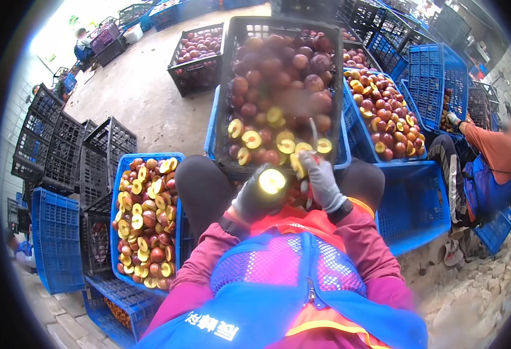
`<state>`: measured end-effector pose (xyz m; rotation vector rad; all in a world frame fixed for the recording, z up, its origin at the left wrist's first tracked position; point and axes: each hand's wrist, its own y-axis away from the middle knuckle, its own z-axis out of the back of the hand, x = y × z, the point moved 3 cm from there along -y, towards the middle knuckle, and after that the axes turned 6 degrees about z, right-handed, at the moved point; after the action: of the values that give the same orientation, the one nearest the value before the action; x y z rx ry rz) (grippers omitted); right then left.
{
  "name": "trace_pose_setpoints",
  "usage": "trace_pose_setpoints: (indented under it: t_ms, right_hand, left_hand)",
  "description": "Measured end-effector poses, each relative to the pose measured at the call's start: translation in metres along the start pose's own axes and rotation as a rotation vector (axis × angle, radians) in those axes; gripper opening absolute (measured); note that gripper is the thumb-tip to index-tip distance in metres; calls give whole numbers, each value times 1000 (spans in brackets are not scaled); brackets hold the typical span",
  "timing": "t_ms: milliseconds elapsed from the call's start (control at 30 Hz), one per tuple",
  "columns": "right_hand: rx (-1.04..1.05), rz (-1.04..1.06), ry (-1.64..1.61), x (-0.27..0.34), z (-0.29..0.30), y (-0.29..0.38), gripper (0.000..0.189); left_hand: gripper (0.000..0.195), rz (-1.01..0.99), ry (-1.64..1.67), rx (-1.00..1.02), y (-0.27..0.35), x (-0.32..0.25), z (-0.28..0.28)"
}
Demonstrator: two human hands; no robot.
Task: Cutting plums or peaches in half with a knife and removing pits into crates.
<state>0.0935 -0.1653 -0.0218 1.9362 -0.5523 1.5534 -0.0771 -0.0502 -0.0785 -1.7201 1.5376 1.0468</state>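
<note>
My left hand (259,196), in a dark-palmed glove, holds a halved plum (272,181) with its yellow cut face up. Gloved in grey, my right hand (323,181) grips a knife with a thin curved blade (314,131) and a red part at the handle; a yellow plum piece (298,165) is at its fingers. Both hands are at the near edge of a black plastic crate (226,87) of whole plums, with several cut halves at its near end. The picture is blurred over the crate's middle.
A blue crate (116,209) of halved plums stands at my left, another (412,114) at the right. Below that one lies a blue crate (412,205). A co-worker (495,152) sits at the far right. Stacked black crates (59,144) stand at the left.
</note>
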Motion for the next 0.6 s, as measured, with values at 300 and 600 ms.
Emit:
trace_pose_setpoints:
  t_ms: [300, 600]
  right_hand:
    - [-103, 275, 261, 32, 45, -46, 38]
    - [-65, 8, 68, 14, 54, 20, 32]
  left_hand:
    - [36, -491, -532, -821, 105, -134, 85]
    - [57, 174, -1646, -1463, 182, -216, 224]
